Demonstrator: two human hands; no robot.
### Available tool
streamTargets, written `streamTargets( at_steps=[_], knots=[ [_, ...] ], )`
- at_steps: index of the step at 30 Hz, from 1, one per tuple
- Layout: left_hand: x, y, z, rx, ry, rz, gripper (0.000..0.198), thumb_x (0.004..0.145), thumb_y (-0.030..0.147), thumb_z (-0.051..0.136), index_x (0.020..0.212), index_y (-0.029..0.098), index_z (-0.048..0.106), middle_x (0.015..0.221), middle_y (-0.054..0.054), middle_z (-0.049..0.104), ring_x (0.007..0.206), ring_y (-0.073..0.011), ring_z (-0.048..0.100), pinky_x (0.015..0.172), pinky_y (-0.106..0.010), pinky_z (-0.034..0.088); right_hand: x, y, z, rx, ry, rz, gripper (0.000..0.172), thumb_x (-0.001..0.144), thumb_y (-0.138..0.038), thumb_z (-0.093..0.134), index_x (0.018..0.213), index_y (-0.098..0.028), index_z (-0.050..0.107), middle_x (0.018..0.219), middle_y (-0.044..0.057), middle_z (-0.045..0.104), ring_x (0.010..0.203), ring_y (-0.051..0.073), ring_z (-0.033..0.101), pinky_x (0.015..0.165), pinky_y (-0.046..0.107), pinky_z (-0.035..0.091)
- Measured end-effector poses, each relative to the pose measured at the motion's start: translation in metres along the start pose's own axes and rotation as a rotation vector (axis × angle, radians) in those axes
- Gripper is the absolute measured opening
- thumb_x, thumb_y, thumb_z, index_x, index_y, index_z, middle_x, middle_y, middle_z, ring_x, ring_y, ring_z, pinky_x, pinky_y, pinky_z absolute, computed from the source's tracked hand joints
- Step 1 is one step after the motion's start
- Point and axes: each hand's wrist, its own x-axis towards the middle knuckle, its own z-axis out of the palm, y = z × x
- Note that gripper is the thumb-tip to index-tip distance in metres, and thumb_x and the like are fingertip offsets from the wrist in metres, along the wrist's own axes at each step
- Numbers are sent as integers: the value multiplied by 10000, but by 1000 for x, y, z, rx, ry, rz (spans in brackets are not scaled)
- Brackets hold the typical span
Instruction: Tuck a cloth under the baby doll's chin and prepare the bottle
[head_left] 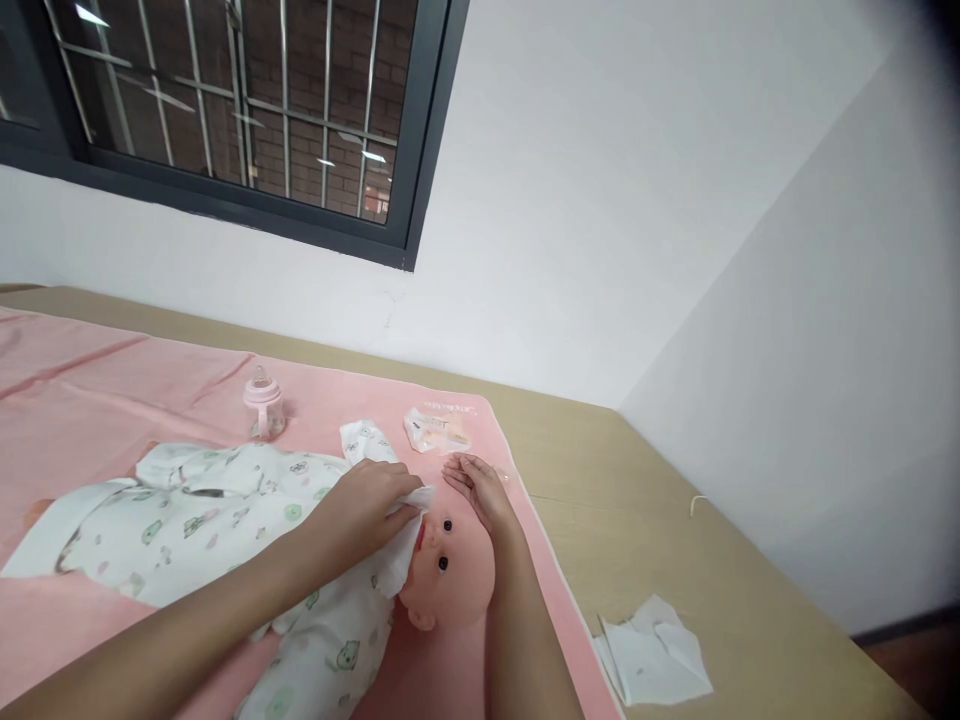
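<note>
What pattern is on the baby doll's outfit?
The outfit is white with scattered green and grey prints, clearest in the head view.

Single head-worn view, near, looking forward and down across table (600,480) toward wall (570,200)

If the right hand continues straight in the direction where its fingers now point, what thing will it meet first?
Probably the plastic packet on the pink mat, just beyond the fingers of the right hand. The hand's height is unclear, so it might pass above.
</note>
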Motion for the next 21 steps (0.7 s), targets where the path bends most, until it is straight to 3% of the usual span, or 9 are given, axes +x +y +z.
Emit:
streamTargets(
  at_steps=[8,12,21],
  knots=[
    [-6,3,-8,-115,30,-66,177,794,200,454,640,188,367,688,13,528,654,-163,492,587,-268,307,-3,-3,2,-5,0,4,411,624,-378,796,919,-142,633,856,64,690,807,159,679,853,304,538],
    [-11,9,-14,-186,-18,-84,173,759,182,466,619,185,364,659,24,506,635,-151,483,578,-264,303,-4,-3,2,-9,4,-1,402,624,-375,795,911,-146,631,858,62,689,818,163,678,858,308,537],
    [-14,16,-6,-140,-78,-76,147,743,159,459,622,187,381,686,9,527,661,-159,498,576,-267,300,-4,-2,2,-16,-4,-11,396,634,-392,786,910,-156,628,855,58,690,812,163,680,858,311,538]
  ],
)
